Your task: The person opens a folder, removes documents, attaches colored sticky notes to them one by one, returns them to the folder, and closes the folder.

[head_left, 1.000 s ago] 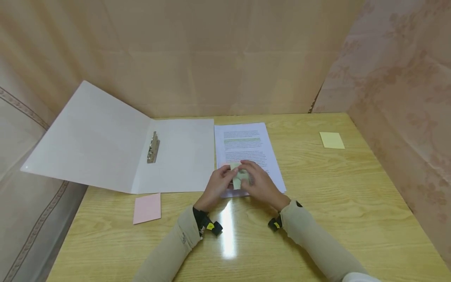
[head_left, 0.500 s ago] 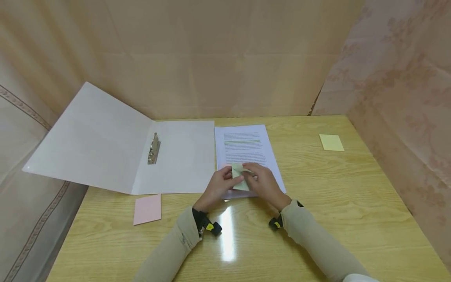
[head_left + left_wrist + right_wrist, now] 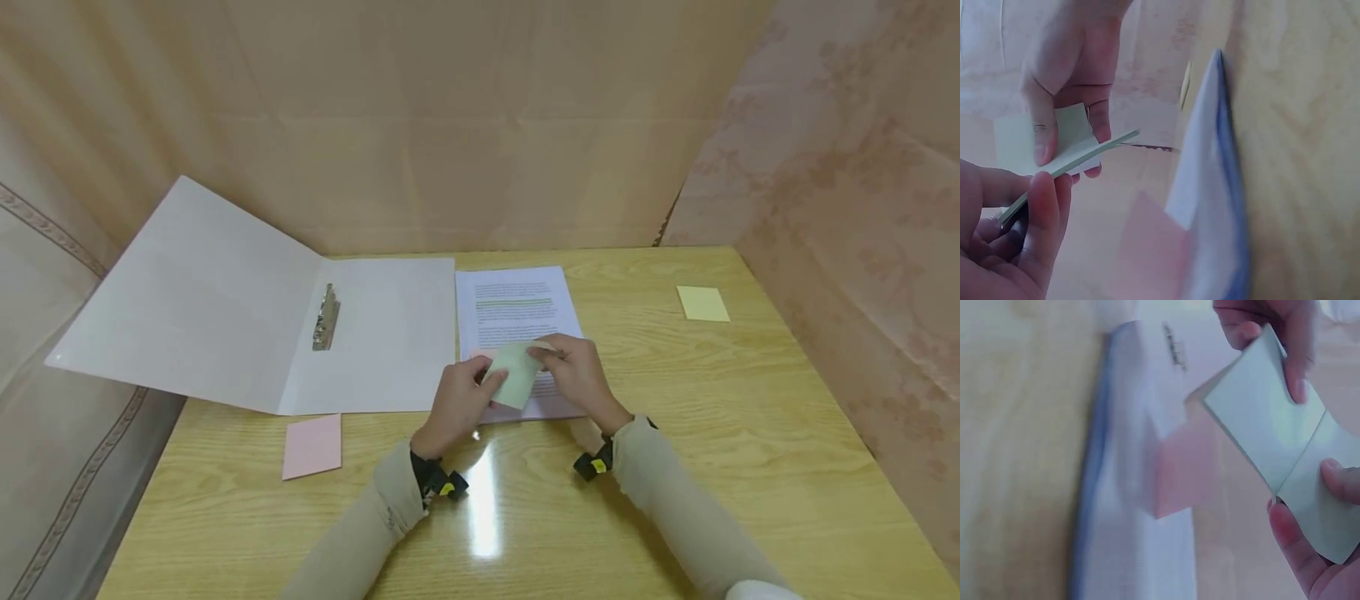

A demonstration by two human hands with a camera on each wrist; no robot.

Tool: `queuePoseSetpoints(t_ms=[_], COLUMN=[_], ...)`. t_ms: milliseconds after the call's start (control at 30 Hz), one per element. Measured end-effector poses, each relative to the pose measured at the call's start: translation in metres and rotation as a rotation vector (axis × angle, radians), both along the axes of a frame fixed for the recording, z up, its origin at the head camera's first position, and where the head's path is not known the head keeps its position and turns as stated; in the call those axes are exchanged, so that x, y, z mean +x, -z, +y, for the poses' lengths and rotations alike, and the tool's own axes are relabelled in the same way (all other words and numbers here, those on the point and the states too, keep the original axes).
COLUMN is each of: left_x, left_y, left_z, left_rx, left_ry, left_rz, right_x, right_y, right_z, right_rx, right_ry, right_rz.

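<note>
My left hand (image 3: 456, 404) grips a pale green sticky note pad (image 3: 1257, 409) over the lower part of a printed paper stack (image 3: 513, 292). With thumb and fingers my right hand (image 3: 583, 379) pinches a green sheet (image 3: 1319, 500), lifted away from the pad but meeting it along one edge in the right wrist view. In the left wrist view the pad appears edge-on, the sheet (image 3: 1072, 128) rising behind it. A pink sticky note (image 3: 1185, 469) lies on the paper stack, mostly hidden by my hands in the head view.
Left of the papers lies an opened white folder (image 3: 390, 333) with a metal clip (image 3: 326, 317), its cover tilted up. A pink sticky note pad (image 3: 312, 447) lies in front of it. At the table's far right is a yellow pad (image 3: 702, 303). Curtains hang behind.
My right hand has moved slightly right and up, pulling the green top sheet out from the pad. The left hand keeps its grip. Pad and sheet now show wider between my hands.
</note>
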State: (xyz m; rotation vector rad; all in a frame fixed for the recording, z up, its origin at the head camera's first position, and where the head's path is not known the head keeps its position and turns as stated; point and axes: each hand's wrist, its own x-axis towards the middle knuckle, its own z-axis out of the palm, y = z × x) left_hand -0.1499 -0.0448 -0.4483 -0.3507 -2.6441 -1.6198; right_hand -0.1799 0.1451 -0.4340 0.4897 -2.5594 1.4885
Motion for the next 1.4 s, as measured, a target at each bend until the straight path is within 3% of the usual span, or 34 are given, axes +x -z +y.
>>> queuePoseSetpoints(t_ms=[133,233,367,500,667,833,1100,1400], left_x=[0.004,0.009,0.012,0.012,0.013,0.014,0.016,0.024], left_y=[-0.013,-0.021,-0.03,-0.038,-0.043,-0.04,-0.029,-0.021], left_z=[-0.003,-0.01,-0.024,-0.045,-0.075,-0.095,-0.117,-0.138], left_rx=[-0.029,-0.032,-0.033,-0.019,-0.059,-0.076,-0.134,-0.189], left_ry=[-0.001,-0.018,-0.072,-0.155,-0.235,-0.259,-0.258,-0.206], left_rz=[0.062,0.089,0.126,0.089,0.018,-0.022,-0.12,-0.237], right_x=[-0.003,-0.006,-0.013,-0.018,-0.02,-0.022,-0.023,-0.028], right_y=[-0.014,-0.023,-0.032,-0.034,-0.026,-0.013,-0.005,-0.003], right_z=[0.006,0.014,0.03,0.045,0.05,0.047,0.046,0.047], right_rx=[-0.122,-0.185,-0.351,-0.474,-0.356,-0.276,-0.203,-0.196], right_ry=[0.08,0.157,0.22,0.236,0.251,0.25,0.093,0.186], right_rz=[-0.134,-0.181,-0.152,-0.157,-0.271,-0.307,-0.339,-0.321])
